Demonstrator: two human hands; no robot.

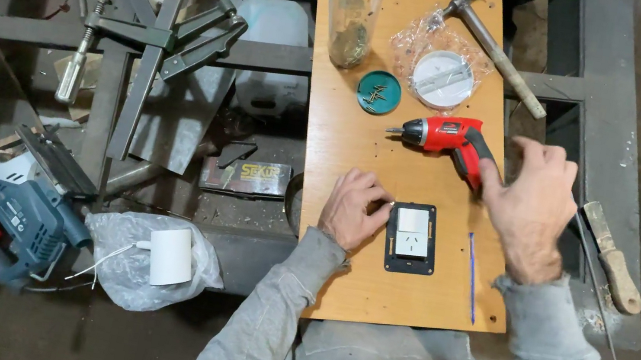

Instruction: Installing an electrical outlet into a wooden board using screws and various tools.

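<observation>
1. Right hand [531, 204] is seen reaching with spread, loosely curled fingers onto the grip of the red cordless screwdriver [446, 138], which lies on its side on the wooden board [342, 157] serving as a table; nothing is yet enclosed. A careless grab could send the tool rolling toward the board's right edge.
2. Left hand [355, 210] is pressed, fingers bent, against the left edge of the black-framed wall socket [411, 237] near the board's front; nothing is gripped. If that pressure is eased, the socket may slide or twist.
3. A tall glass jar [354, 6] stands upright at the far end, where it could be toppled by a knock.
4. A green lid of screws [378, 92] sits just beyond the bit and could be scattered by a sweep.
</observation>
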